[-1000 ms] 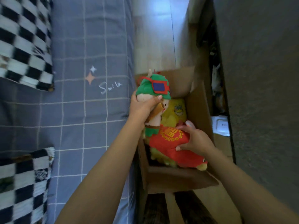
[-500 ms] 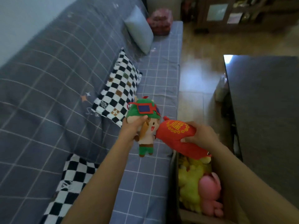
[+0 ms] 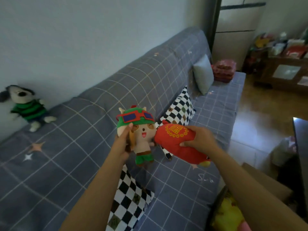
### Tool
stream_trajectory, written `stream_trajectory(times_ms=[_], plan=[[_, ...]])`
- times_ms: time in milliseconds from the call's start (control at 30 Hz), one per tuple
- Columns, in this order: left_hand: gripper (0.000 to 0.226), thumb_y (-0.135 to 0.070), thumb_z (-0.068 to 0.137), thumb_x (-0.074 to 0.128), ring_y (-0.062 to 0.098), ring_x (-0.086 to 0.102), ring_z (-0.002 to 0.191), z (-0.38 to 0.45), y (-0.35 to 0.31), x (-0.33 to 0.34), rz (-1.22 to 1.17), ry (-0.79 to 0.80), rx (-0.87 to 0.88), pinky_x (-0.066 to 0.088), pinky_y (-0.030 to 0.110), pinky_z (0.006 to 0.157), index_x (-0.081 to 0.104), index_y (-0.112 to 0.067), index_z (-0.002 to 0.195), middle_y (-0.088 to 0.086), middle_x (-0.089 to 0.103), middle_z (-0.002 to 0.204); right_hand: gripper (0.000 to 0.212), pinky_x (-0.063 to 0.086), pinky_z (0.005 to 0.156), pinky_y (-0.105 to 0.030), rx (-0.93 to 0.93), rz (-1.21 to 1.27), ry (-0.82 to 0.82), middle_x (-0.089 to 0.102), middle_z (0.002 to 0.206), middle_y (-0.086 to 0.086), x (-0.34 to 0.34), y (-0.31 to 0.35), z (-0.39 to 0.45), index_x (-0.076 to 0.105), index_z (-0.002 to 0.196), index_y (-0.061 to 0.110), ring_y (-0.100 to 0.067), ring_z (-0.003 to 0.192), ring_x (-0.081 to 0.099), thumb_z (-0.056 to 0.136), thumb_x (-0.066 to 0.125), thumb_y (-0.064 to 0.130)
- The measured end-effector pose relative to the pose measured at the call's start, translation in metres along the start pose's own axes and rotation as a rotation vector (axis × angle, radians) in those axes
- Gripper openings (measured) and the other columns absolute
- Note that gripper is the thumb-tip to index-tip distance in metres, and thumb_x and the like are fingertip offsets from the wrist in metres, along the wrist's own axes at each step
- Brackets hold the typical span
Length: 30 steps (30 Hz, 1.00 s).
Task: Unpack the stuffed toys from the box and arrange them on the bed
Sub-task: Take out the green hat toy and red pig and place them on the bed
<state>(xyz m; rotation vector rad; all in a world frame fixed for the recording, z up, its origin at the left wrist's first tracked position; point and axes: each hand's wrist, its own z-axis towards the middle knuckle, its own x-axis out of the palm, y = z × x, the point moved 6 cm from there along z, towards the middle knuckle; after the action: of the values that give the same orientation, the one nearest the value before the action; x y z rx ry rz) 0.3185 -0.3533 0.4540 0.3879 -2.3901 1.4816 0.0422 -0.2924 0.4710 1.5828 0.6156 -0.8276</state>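
Observation:
My left hand (image 3: 121,144) grips a small plush figure with a green hat and red goggles (image 3: 139,130), held upright above the grey checked sofa bed (image 3: 70,147). My right hand (image 3: 199,140) holds a red plush fish with gold lettering (image 3: 176,140), touching the figure's right side. The open cardboard box (image 3: 270,184) sits at the lower right beside the bed, with a yellow plush (image 3: 228,214) and a bit of a pink one inside. A plush dog in a green striped shirt (image 3: 26,107) sits against the wall on the bed's far left.
Two black-and-white checkered cushions (image 3: 180,110) (image 3: 130,199) lie on the bed, with a grey pillow (image 3: 202,74) and a red bundle (image 3: 224,70) at the far end. A dark table (image 3: 301,147) stands right of the box. Wooden floor and a cabinet (image 3: 283,72) lie beyond.
Both hands lifted the green-hatted figure and the red fish out of the box and carried them over the bed. My view swung up from the box to the bed and wall.

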Motion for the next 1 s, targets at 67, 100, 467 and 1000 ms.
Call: stream_trajectory(times_ms=[67, 100, 467, 1000], plan=[[0.061, -0.039, 0.074, 0.071, 0.034, 0.063, 0.109, -0.003, -0.018, -0.027, -0.053, -0.049, 0.025, 0.052, 0.056, 0.086, 0.054, -0.017, 0.128, 0.014, 0.065, 0.122, 0.083, 0.042, 0.094, -0.040, -0.069, -0.014, 0.003, 0.062, 0.120, -0.003, 0.012, 0.033, 0.015, 0.048, 0.132, 0.032, -0.025, 0.109, 0.056, 0.057, 0.079, 0.053], [0.061, -0.041, 0.074, 0.071, 0.034, 0.063, 0.109, -0.004, -0.026, -0.040, -0.075, -0.073, 0.030, 0.052, 0.057, 0.086, 0.054, -0.017, 0.128, 0.014, 0.065, 0.121, 0.082, 0.042, 0.094, -0.040, -0.108, -0.024, 0.001, 0.064, 0.118, -0.003, 0.017, 0.050, 0.024, 0.049, 0.131, 0.031, -0.024, 0.107, 0.057, 0.057, 0.079, 0.053], [0.057, -0.036, 0.079, 0.067, 0.036, 0.059, 0.114, 0.015, -0.093, -0.108, -0.166, -0.216, 0.132, 0.044, 0.061, 0.097, 0.052, -0.012, 0.129, 0.016, 0.062, 0.125, 0.086, 0.045, 0.093, -0.043, -0.268, -0.144, -0.021, 0.062, 0.120, -0.007, 0.056, 0.148, 0.118, 0.043, 0.136, 0.031, -0.029, 0.109, 0.056, 0.061, 0.071, 0.063], [0.037, -0.031, 0.092, 0.051, 0.032, 0.060, 0.109, 0.207, -0.185, -0.102, -0.360, -0.382, 0.437, 0.054, 0.050, 0.079, 0.053, -0.013, 0.125, 0.013, 0.062, 0.120, 0.077, 0.035, 0.093, -0.042, -0.489, -0.217, -0.317, 0.054, 0.122, -0.013, 0.089, 0.234, 0.377, 0.044, 0.133, 0.020, -0.032, 0.115, 0.047, 0.069, 0.072, 0.053]])
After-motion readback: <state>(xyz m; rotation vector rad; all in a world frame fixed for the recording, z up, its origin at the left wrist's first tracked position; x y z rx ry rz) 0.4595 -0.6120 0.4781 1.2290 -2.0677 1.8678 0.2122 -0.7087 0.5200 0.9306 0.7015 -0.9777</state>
